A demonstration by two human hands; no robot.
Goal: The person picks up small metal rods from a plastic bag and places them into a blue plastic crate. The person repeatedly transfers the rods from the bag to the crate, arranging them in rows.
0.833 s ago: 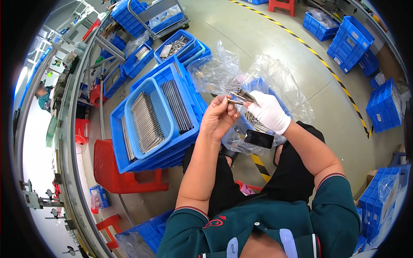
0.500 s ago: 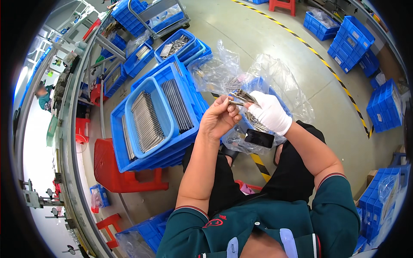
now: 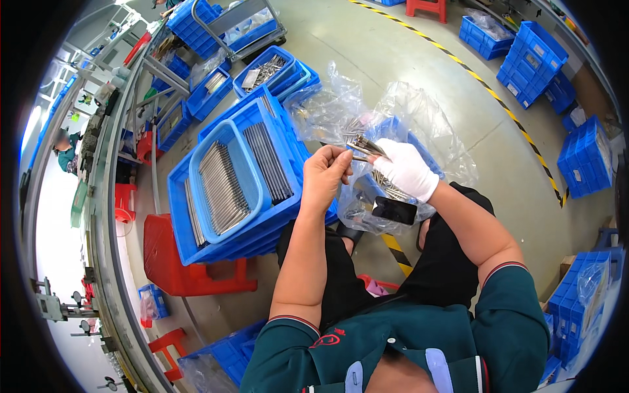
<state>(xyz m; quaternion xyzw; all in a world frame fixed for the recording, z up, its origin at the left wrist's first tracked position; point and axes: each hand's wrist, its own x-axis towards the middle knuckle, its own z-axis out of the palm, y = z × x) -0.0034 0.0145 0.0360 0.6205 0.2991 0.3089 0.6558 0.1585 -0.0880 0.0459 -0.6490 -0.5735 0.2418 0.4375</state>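
My right hand (image 3: 409,171), in a white glove, is wrapped round a bunch of short metal rods (image 3: 364,145) that fan out toward the left. Close beside it, my bare left hand (image 3: 325,175) has thumb and fingers pinched at the end of one rod (image 3: 360,158) of that bunch. Below both hands, more loose metal rods (image 3: 391,188) lie in a plastic-lined blue bin (image 3: 424,152). A black phone (image 3: 394,210) rests at the bin's near side. To the left, a light blue basket (image 3: 263,190) holds many rods lined up in rows.
The basket sits in a stack of blue crates (image 3: 187,257), with dark rods (image 3: 267,160) alongside. A red stool (image 3: 171,262) stands at that stack's left. Clear plastic sheeting (image 3: 445,128) spreads round the bin. Far blue crates (image 3: 534,62) line the right, beyond black-and-yellow floor tape (image 3: 481,80).
My left hand has shifted slightly left and turned, its fingers now more closed together. My right hand, still holding the bunch, has moved slightly left.
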